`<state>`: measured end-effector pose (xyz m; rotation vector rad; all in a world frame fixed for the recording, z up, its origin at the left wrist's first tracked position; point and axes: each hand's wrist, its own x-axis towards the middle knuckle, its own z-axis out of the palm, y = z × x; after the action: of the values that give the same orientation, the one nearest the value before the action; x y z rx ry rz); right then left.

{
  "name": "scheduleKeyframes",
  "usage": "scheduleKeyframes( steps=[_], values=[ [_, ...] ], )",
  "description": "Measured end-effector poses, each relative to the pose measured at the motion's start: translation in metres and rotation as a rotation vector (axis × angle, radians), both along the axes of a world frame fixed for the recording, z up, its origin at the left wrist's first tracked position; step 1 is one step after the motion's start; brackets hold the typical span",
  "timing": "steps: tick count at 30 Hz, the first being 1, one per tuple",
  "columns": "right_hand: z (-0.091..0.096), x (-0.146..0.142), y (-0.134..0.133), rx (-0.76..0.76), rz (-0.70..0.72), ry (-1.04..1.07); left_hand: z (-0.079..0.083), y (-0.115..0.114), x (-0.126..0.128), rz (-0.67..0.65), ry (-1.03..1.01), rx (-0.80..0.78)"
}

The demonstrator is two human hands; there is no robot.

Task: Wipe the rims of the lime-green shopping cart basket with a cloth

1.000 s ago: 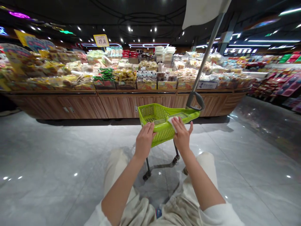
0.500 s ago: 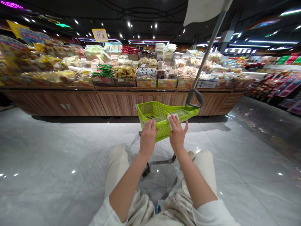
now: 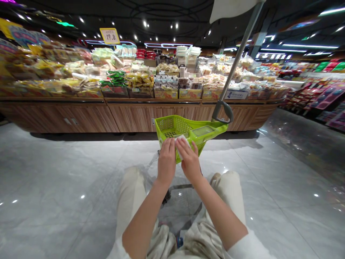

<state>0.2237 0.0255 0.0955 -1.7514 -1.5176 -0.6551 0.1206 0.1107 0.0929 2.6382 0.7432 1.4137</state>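
A lime green wheeled shopping basket [image 3: 172,126] stands on the floor in front of me, its grey pull handle [image 3: 223,109] slanting up to the right. My left hand [image 3: 166,162] grips the basket's near rim with curled fingers. My right hand [image 3: 189,160] lies right beside it, pressing a small white cloth [image 3: 180,144] against the same rim with fingers fairly flat. My knees in light trousers show below.
A long wooden display counter [image 3: 140,115] piled with packaged foods runs across behind the basket, with a yellow price sign [image 3: 109,36] above. More shelves [image 3: 318,90] stand at the right. The glossy tiled floor [image 3: 67,180] spreads all around.
My right hand has slid the white cloth leftward along the basket rim, from its right part to right beside my left hand. The left hand has kept its grip.
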Motion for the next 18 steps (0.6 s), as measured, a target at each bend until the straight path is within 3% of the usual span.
scheduleKeyframes(
  steps=[3,8,12,14,18],
  values=[
    [0.002,0.006,-0.003,-0.034,0.036,-0.054,0.0,0.0,-0.002,-0.013,-0.026,-0.008],
    [0.002,0.022,-0.006,0.111,-0.225,0.111,0.0,0.0,-0.001,-0.019,-0.023,-0.016],
    [0.001,0.0,-0.002,-0.007,0.018,-0.028,0.0,-0.001,0.0,-0.018,-0.041,-0.008],
    [0.002,0.002,-0.004,-0.033,0.062,-0.073,0.0,-0.001,-0.001,-0.018,-0.046,-0.011],
    [0.003,0.02,-0.008,0.068,-0.156,0.031,0.0,-0.001,-0.001,-0.014,-0.038,-0.021]
  ],
)
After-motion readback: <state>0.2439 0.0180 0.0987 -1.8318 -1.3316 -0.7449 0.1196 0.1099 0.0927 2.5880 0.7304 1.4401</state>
